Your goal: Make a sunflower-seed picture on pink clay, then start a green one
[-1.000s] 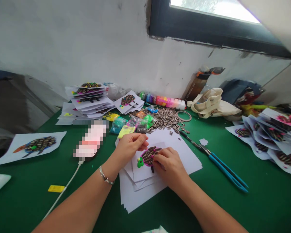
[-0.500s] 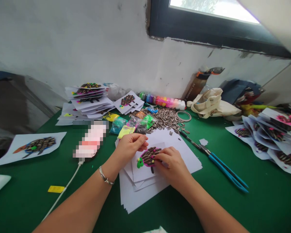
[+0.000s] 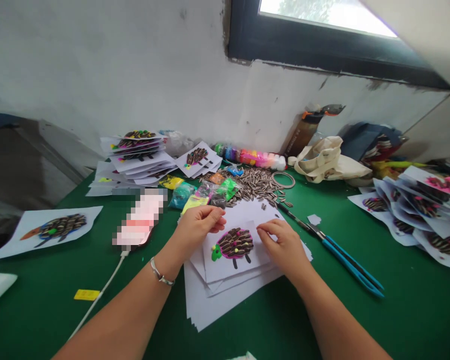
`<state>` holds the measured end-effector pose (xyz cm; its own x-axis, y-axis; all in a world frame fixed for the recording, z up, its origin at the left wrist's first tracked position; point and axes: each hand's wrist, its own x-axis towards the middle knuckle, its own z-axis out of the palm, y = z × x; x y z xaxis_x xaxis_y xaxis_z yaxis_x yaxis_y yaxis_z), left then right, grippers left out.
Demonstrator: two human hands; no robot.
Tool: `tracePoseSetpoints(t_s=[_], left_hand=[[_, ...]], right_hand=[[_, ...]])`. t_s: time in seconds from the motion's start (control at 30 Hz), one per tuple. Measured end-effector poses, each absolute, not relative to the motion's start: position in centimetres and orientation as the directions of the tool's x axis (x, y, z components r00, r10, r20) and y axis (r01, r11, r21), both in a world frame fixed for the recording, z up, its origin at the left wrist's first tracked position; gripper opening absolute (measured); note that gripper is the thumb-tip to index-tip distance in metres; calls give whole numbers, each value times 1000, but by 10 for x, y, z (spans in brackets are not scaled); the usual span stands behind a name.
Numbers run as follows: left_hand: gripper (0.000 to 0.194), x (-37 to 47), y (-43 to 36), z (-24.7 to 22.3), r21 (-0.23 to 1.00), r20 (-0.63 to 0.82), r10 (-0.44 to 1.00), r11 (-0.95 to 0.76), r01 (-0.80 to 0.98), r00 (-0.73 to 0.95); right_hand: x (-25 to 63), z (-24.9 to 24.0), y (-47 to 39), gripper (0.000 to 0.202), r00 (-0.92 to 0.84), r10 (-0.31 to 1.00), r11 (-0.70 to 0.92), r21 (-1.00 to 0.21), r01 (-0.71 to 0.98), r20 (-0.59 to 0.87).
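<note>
A sunflower-seed animal picture [image 3: 235,244] lies on a stack of white paper [image 3: 210,312]. Its body is rows of striped seeds edged in pink, with a green clay head, dark legs and small pink and yellow dots. My left hand [image 3: 201,222] hovers over the picture's upper left, fingers curled and thumb pressed to the index finger; whatever it may hold is hidden. Just right of the seed body is my right hand [image 3: 281,245], its thumb and index fingertips pinched together. Anything between them is too small to make out.
Behind the paper lie loose sunflower seeds [image 3: 260,182] and coloured clay packets [image 3: 183,194]. Blue-handled tweezers [image 3: 354,267] rest at right. Stacked seed pictures stand at left [image 3: 142,165] and right [image 3: 416,210]. A cabled phone [image 3: 140,220] lies left.
My right hand has drawn back to the right, off the seed body, uncovering its right end and second leg. My left hand has barely shifted.
</note>
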<state>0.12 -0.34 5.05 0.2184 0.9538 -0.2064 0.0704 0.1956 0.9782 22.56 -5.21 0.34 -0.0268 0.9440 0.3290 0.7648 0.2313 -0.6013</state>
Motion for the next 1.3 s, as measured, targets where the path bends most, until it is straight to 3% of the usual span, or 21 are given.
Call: tracePoseSetpoints(t_s=[0.17,0.37,0.53,0.67,0.9,1.03,1.17,1.3], left_hand=[[35,-1,0,48,974,-220,952,202,107,211],[36,-8,7,45,966,-164,973,125,227,162],[37,-13,10,43,963,-112,984,73,261,140],[37,-14,11,43,958,-135,984,99,269,119],[43,-15,11,40,965,-149,985,126,229,90],[46,-14,11,40,974,-144,987,128,186,72],[50,-12,10,42,979,-201,972,194,68,119],[49,-11,8,45,956,-284,920,292,10,270]], right_hand=[[226,-11,-46,30,-44,964,182,-532,827,261],[220,-18,-36,32,25,938,142,-449,882,346],[219,-13,-28,14,7,957,155,-530,833,291],[218,-5,-30,16,62,964,123,-643,756,257],[226,2,-33,20,150,976,56,-842,536,160],[229,1,-31,22,174,985,-44,-981,191,-10],[230,2,-31,31,123,966,-200,-960,-197,-226],[228,5,-32,38,113,955,-215,-904,-369,-273]])
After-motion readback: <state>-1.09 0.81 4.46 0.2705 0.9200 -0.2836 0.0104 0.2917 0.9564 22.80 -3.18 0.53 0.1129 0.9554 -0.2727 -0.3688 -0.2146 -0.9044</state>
